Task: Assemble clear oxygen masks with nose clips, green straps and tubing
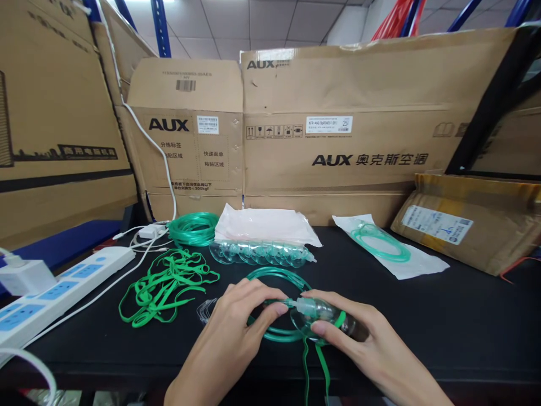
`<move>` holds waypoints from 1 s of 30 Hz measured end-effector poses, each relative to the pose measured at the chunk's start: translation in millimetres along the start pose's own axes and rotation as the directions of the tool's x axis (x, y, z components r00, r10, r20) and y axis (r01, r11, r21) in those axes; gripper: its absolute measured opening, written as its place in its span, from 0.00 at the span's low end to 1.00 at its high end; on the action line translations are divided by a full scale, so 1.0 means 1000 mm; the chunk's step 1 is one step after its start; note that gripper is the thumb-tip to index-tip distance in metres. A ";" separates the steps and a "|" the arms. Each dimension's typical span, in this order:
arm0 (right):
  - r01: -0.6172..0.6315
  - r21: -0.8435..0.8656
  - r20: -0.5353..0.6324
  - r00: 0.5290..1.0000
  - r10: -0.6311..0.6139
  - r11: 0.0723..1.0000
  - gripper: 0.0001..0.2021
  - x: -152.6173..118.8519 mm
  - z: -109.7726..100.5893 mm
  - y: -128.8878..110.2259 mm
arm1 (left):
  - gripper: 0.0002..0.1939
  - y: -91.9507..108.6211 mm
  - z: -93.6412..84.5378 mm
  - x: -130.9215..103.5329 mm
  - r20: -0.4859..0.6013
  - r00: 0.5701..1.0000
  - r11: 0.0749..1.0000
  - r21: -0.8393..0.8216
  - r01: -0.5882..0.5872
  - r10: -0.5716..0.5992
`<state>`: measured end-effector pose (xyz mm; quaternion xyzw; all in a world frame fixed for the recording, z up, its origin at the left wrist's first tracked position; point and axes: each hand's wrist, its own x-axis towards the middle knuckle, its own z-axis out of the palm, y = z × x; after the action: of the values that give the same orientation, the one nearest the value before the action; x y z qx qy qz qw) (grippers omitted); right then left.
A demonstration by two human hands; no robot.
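Note:
My right hand [353, 327] is closed around a clear green-tinted oxygen mask [323, 311], whose connector points left. Green elastic straps [323, 366] hang from the mask over the table's front edge. Between the thumb and fingers of my left hand [236, 327] is the end of a green tube [283, 303], which meets the mask's connector; whether it is fully seated I cannot tell. The rest of this tube lies coiled on the black table behind and below both hands. Beside my left hand, partly covered by it, lie thin clear strips [206, 310].
A tangle of green straps [169, 287] lies left. Behind stand a green tubing coil [193, 228], a row of clear masks [262, 255] and white pouches [266, 225]. A pouch with tubing [406, 265] and a taped parcel [469, 225] sit right; a power strip [63, 290] is left.

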<state>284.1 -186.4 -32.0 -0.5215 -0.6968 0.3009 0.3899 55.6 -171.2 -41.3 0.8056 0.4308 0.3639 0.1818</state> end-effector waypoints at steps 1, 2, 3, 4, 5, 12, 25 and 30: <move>0.003 -0.002 0.001 1.000 -0.003 1.000 0.18 0.000 0.000 0.001 | 0.08 0.001 0.000 0.000 0.003 1.000 1.000 0.016 -0.008 0.008; 0.008 -0.005 0.003 1.000 -0.008 1.000 0.18 0.000 0.000 0.001 | 0.07 0.001 -0.001 0.000 0.008 1.000 0.999 0.032 -0.013 0.013; 0.014 -0.009 0.004 1.000 -0.014 1.000 0.18 -0.001 0.000 0.002 | 0.07 0.002 -0.002 0.000 0.014 1.000 0.999 0.046 -0.016 0.016; 0.017 -0.014 0.005 1.000 -0.017 1.000 0.18 -0.001 0.000 0.003 | 0.08 0.003 -0.002 0.000 0.017 1.000 0.998 0.059 -0.022 0.021; 0.020 -0.021 0.007 1.000 -0.020 1.000 0.18 -0.002 0.001 0.004 | 0.08 0.004 -0.003 0.000 0.019 0.999 0.997 0.071 -0.028 0.027; 0.021 -0.078 0.008 1.000 -0.020 0.997 0.19 -0.004 0.003 0.015 | 0.06 0.006 -0.007 0.001 0.020 0.988 0.975 0.161 -0.154 0.153; 0.064 -0.034 -0.022 0.998 -0.065 0.997 0.16 -0.004 0.005 0.007 | 0.07 0.003 0.009 -0.002 -0.100 0.973 0.977 0.069 -0.201 0.207; 0.076 -0.043 -0.038 0.996 -0.078 0.996 0.16 -0.004 0.005 0.006 | 0.09 0.006 0.008 -0.002 -0.092 0.973 0.973 0.110 -0.201 0.211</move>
<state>283.4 -188.4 -40.4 -0.5082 -0.7145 0.2605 0.4042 64.1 -176.1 -44.3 0.8341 0.3712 0.4000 0.0802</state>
